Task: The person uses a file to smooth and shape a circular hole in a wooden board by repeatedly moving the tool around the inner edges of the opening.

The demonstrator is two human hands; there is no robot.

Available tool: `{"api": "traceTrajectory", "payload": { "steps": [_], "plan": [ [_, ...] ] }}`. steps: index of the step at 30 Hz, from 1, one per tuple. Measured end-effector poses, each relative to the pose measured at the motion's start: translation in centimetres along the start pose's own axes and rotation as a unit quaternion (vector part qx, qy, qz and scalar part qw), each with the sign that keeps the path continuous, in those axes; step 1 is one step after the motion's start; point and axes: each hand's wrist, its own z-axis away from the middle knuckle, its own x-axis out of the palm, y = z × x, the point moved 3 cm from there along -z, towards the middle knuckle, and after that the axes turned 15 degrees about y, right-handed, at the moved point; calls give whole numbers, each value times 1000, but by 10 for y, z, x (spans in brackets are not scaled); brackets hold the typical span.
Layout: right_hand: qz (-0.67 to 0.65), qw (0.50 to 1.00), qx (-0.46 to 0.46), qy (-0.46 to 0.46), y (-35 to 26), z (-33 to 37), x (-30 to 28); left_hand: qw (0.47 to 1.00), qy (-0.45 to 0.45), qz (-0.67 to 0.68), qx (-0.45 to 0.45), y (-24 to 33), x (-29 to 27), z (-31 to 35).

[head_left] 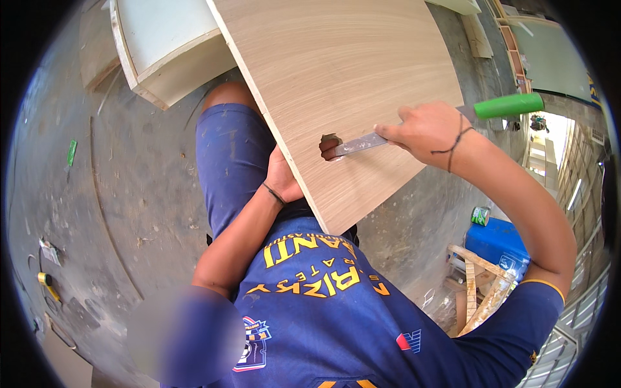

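Note:
A pale wood-grain panel (343, 71) lies slanted across my lap, with a small ragged hole (330, 143) near its lower end. My right hand (427, 132) is closed around the flat steel blade of a green-handled chisel (509, 106). The blade's tip rests at the hole's right edge, and the handle sticks out to the right beyond my wrist. At the panel's left edge, my left hand (284, 176) holds it from beneath, its fingers hidden under the board. Something skin-coloured shows through the hole, perhaps a fingertip.
A box-like wooden piece with a pale top (165, 45) stands at the upper left. On the grey concrete floor (149, 168) lie a green object (72, 153) and a yellow-black tool (48, 286). At right are a blue container (495, 242), a can (480, 215) and a wooden frame (471, 284).

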Motion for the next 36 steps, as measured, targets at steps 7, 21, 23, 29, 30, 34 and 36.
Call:
{"api": "traceTrajectory", "payload": {
  "steps": [7, 21, 23, 29, 30, 34, 36],
  "plan": [
    [91, 993, -27, 65, -17, 1, -16, 1000, -2, -10, 9, 0, 4, 0],
    [35, 999, -9, 12, -1, 5, -22, 999, -35, 8, 27, 1, 16, 8],
    [38, 999, -1, -5, -1, 3, -18, 999, -31, 5, 24, 1, 15, 7],
    [44, 998, -37, -11, -2, -20, -10, 999, -39, 30, 16, 1, 13, 6],
    [57, 997, -46, -25, -6, -28, -6, 999, -40, 33, 15, 1, 14, 6],
    [96, 993, -60, -17, -12, -33, -2, 998, -44, 39, 33, 0, 16, 7],
    [81, 992, -74, 58, -19, -23, -6, 998, -29, 36, 31, -1, 16, 8]
  ]
}}
